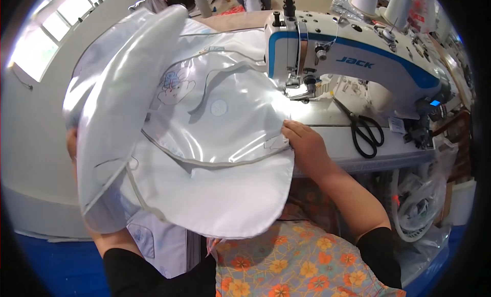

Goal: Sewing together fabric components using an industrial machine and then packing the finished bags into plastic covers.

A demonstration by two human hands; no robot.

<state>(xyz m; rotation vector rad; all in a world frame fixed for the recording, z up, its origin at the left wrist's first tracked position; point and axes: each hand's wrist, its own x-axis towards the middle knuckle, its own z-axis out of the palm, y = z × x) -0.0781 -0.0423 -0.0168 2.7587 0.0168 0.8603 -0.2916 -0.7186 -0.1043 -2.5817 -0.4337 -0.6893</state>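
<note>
A white sewing machine (353, 51) with a blue stripe stands at the right, its lit needle area over the far right edge of a large glossy white fabric piece (245, 108). Dark-edged seams, a cartoon print and a loose strip show on this piece. My right hand (309, 149) pinches its right edge, just in front of the presser foot. At the left a wide shiny flap (123, 92) of the piece stands raised. My left hand (72, 143) is behind that flap; only a sliver shows and its fingers are hidden. The rounded near part hangs over my lap.
Black-handled scissors (365, 133) lie on the machine bed, right of my right hand. White thread cones (398, 10) stand behind the machine. Clear plastic bags (424, 195) hang below the table at the right. A flowered apron (302, 261) covers my lap.
</note>
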